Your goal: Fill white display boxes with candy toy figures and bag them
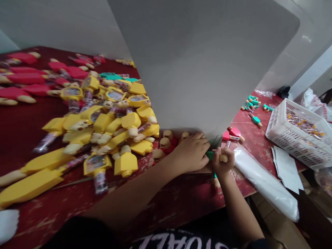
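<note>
I noted my right hand [223, 162] clenched around a green toy [210, 155], left hand [192, 150] flat on the card [207, 69]; insertion seemingly underway, needing careful alignment.

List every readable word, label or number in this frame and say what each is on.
Shirt: white capitals, upside down and cut off at the frame edge; roughly "STOALL", not certain.
Yellow toys: picture labels too blurred to read.
Items in the white basket: print too small to read.
Toy in the right hand, left hand beside it: no text shows.
</note>
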The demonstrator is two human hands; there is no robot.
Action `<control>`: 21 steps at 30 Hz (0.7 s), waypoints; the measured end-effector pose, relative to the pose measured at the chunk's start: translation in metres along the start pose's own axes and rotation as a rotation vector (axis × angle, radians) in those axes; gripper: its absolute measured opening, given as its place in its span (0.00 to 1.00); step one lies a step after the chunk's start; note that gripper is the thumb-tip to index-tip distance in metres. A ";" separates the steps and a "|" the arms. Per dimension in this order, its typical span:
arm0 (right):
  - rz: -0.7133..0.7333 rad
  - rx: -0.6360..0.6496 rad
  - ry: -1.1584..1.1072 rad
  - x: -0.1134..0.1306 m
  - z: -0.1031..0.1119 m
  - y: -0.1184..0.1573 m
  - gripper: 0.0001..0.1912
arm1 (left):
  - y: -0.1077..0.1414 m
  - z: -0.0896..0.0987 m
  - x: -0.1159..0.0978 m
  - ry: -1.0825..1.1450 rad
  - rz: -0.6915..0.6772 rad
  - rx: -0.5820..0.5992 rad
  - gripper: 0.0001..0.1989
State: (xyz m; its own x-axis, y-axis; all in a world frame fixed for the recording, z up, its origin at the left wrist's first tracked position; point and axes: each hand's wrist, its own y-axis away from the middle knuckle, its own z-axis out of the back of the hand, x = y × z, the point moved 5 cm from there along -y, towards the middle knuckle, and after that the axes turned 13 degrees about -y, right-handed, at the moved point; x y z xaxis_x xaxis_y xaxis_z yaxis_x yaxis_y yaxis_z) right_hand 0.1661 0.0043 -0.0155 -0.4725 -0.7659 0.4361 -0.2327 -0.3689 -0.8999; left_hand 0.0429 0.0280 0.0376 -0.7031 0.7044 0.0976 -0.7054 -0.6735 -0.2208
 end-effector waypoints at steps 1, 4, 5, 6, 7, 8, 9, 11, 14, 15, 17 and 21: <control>0.005 0.017 0.025 0.001 -0.001 -0.003 0.10 | 0.000 0.000 0.001 0.014 0.006 0.011 0.06; 0.029 0.085 0.149 0.002 -0.009 -0.013 0.10 | -0.002 -0.001 0.003 0.039 0.022 0.042 0.06; 0.038 0.109 0.186 0.003 -0.012 -0.015 0.11 | -0.003 -0.001 0.004 0.039 0.022 0.046 0.06; 0.047 0.128 0.214 0.003 -0.014 -0.016 0.11 | -0.003 -0.001 0.004 0.037 0.015 0.049 0.06; 0.053 0.143 0.235 0.003 -0.014 -0.016 0.10 | -0.003 -0.001 0.004 0.034 0.008 0.052 0.06; 0.056 0.154 0.255 0.003 -0.014 -0.015 0.09 | -0.002 -0.001 0.004 0.033 0.004 0.053 0.07; 0.053 0.167 0.273 0.004 -0.013 -0.014 0.08 | -0.002 -0.001 0.004 0.034 0.002 0.053 0.07; 0.016 0.196 0.284 0.003 -0.010 -0.013 0.07 | 0.000 0.000 0.004 0.045 0.001 0.055 0.07; -0.109 0.232 0.222 -0.005 -0.008 -0.015 0.06 | 0.001 0.001 0.005 0.066 0.014 0.053 0.06; -0.147 0.252 0.188 -0.009 -0.009 -0.016 0.06 | 0.001 0.002 0.007 0.075 0.038 0.041 0.09; -0.212 0.334 0.127 -0.020 -0.014 -0.016 0.05 | 0.000 0.004 0.012 0.091 0.097 0.005 0.19; -0.366 0.513 0.002 -0.047 -0.019 -0.007 0.17 | -0.001 0.002 0.014 0.075 0.086 0.032 0.32</control>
State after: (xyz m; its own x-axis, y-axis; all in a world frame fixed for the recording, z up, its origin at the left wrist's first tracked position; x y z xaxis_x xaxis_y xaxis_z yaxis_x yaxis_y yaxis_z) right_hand 0.1742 0.0526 -0.0292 -0.4410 -0.5416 0.7157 0.0575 -0.8129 -0.5796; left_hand 0.0336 0.0379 0.0413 -0.7535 0.6574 0.0065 -0.6458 -0.7384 -0.1941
